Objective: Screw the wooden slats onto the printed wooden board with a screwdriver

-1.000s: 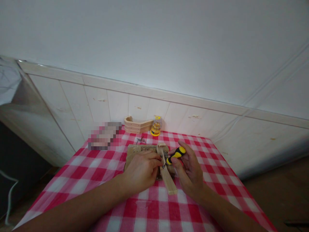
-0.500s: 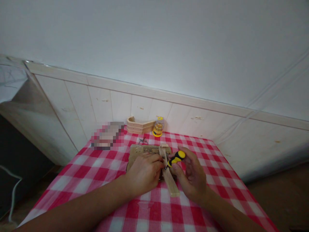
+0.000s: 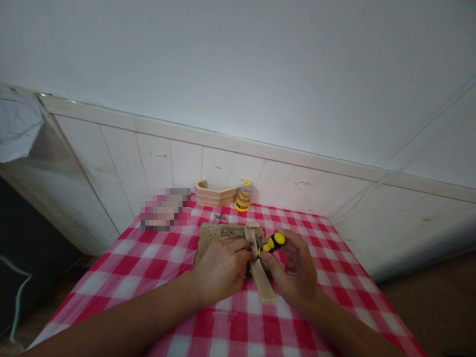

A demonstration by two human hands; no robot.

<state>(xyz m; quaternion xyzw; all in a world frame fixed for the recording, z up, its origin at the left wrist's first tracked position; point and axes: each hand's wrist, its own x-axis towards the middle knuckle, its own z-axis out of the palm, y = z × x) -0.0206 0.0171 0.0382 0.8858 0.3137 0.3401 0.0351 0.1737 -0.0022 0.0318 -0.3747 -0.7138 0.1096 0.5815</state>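
My right hand (image 3: 297, 265) is closed around a yellow-and-black screwdriver (image 3: 274, 242), its handle tilted up to the right. The tool's lower end points at small dark screws on a pale wooden hook (image 3: 264, 287). With bunched fingers, my left hand (image 3: 225, 263) grips the left edge of that hook near the same spot; the exact fingertip contact is partly hidden. Beneath the hook lies a brown package (image 3: 210, 231) with dark printed lines, largely covered by my left hand.
Several loose screws (image 3: 220, 217) lie beyond the package. Against the wall stand more curved wooden hooks (image 3: 211, 194) and a clear, yellow-based bit case (image 3: 244, 197). A pixelated flat item (image 3: 167, 208) rests at the back left of the checkered tablecloth (image 3: 148, 277).
The screwdriver handle has turned slightly in my right hand, showing its yellow and black parts differently. My left hand and the wooden hook stay nearly where they were.
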